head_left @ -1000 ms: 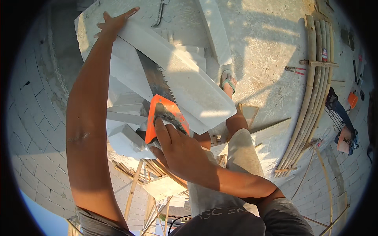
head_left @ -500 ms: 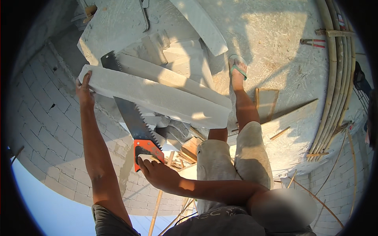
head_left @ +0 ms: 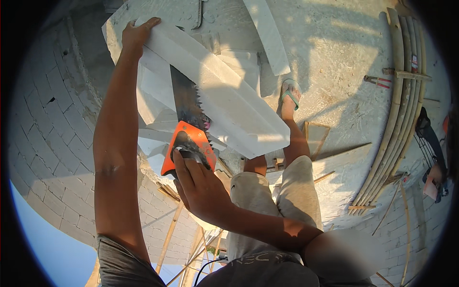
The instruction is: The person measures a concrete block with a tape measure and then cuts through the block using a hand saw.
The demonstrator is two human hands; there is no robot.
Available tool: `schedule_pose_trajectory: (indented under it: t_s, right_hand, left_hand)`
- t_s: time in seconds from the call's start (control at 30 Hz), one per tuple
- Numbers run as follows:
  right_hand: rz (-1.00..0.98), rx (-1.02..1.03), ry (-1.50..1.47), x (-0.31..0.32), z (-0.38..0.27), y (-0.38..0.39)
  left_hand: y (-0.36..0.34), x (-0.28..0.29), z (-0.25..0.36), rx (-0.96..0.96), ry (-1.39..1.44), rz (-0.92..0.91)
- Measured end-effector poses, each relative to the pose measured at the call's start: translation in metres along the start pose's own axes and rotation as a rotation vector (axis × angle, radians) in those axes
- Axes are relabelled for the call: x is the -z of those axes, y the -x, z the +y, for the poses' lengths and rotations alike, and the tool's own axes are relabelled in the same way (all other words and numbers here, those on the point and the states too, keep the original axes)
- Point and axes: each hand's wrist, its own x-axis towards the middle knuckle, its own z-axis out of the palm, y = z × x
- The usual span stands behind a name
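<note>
Orange-handled saw (head_left: 191, 115) fills curled right grip (head_left: 197, 189); left grip (head_left: 136, 36) touches block (head_left: 217, 88), closure unclear; shirt (head_left: 267, 277) lettered.

I see the left arm (head_left: 116, 134) stretched far, almost straight, the left hand (head_left: 135, 36) with its thumb (head_left: 152, 22) pointing right; the right arm (head_left: 267, 228) slants leftward across the near side, the right hand's (head_left: 203, 186) fingers (head_left: 183, 168) curled.
</note>
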Motion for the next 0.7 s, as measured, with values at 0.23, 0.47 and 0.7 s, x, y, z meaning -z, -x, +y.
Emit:
schedule_pose_trajectory:
  t_s: [0.23, 0.47, 0.7]
  right_hand:
    - [0.003, -0.122, -0.021, 0.021, 0.006, -0.015]
    - [0.075, -0.052, 0.025, 0.004, 0.000, -0.012]
    - [0.042, -0.189, 0.087, -0.007, -0.010, -0.006]
  left_hand:
    - [0.017, -0.035, -0.017, -0.177, -0.406, 0.204]
    - [0.044, -0.044, -0.048, -0.220, -0.341, 0.614]
    - [0.069, -0.046, -0.029, -0.092, -0.188, 0.490]
